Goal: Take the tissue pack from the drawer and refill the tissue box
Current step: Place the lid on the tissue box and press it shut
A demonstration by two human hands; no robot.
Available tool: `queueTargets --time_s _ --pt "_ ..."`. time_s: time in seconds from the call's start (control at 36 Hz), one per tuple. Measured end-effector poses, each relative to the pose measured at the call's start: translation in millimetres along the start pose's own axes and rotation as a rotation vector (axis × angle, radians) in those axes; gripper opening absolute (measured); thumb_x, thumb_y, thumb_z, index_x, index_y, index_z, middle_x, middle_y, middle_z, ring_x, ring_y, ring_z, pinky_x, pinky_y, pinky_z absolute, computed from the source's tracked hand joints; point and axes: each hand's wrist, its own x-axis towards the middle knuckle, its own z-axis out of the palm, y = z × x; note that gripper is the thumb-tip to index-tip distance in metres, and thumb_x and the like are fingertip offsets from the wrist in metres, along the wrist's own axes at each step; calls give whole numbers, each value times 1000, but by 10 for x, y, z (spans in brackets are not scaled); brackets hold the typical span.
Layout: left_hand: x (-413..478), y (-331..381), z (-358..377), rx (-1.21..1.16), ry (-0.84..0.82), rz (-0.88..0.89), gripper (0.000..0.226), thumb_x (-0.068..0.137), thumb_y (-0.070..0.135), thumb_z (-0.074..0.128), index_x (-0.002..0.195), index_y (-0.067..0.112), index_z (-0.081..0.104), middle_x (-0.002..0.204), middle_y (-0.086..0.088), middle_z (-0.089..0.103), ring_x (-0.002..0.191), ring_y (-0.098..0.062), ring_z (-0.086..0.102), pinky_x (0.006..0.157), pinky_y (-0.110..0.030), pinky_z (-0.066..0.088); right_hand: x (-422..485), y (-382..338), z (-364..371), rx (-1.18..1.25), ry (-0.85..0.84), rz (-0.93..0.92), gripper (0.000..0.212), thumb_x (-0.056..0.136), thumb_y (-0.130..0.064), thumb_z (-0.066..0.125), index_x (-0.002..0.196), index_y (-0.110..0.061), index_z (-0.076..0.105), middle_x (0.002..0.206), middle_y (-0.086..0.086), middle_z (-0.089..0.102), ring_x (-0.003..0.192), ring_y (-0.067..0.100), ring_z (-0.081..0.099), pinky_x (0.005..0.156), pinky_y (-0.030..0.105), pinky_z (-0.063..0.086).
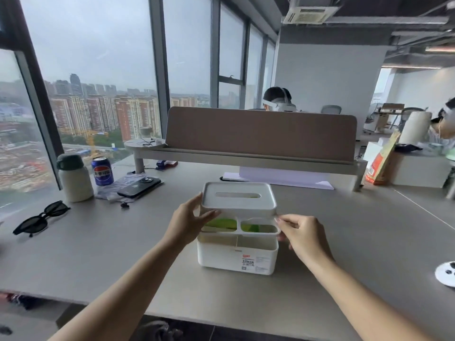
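Observation:
A white tissue box (237,254) stands on the grey desk (123,254) in front of me. Its upper part, a white lid (238,198) with a slot and front compartments, is raised a little above the base. Something green (227,223), perhaps the tissue pack, shows through the compartments. My left hand (188,222) grips the lid's left side, thumb on top and fingers below. On the right, my right hand (302,236) pinches the rim of the upper part. No drawer is in view.
To the left lie black sunglasses (40,219), a white bottle (73,178), a blue soda can (102,171) and a black phone (139,187). A brown partition (261,134) with a shelf crosses the back of the desk. A round white object (446,274) sits at the right edge.

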Motion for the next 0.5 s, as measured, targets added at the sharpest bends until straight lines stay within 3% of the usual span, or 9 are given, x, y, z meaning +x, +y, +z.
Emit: queueTargets --time_s 0.11,0.22,0.33,0.42,0.5 --pt "-57 -64 52 19 -25 -24 63 75 46 76 133 30 57 122 8 69 111 -13 63 94 -33 50 -37 69 2 -70 24 13 17 82 -42 65 71 -32 74 54 -14 70 60 10 69 64 36 56" --pt "-66 -173 58 1 -51 -68 84 62 69 69 134 27 58 126 5 68 116 -14 63 99 -38 51 -69 90 -14 -148 56 -8 19 80 -44 66 67 -32 73 52 -17 67 58 5 67 66 32 55" --pt "-6 -213 47 17 -61 -60 70 73 55 74 133 22 60 129 5 66 116 -12 62 95 -33 51 -51 143 -12 -216 72 -53 21 78 -45 68 63 -30 69 50 -17 66 54 7 64 61 30 53" --pt "11 -247 13 25 -79 -56 71 67 62 71 127 26 64 123 8 69 114 -9 63 95 -31 51 -19 179 -21 -270 68 -99 20 78 -44 69 64 -29 68 52 -15 66 56 8 63 59 29 51" --pt "36 -300 -5 52 -102 -61 57 77 46 74 129 25 63 128 5 67 120 -12 60 97 -31 48 21 188 -49 -291 56 -112 19 77 -44 71 65 -30 67 53 -14 66 58 8 62 57 27 48"
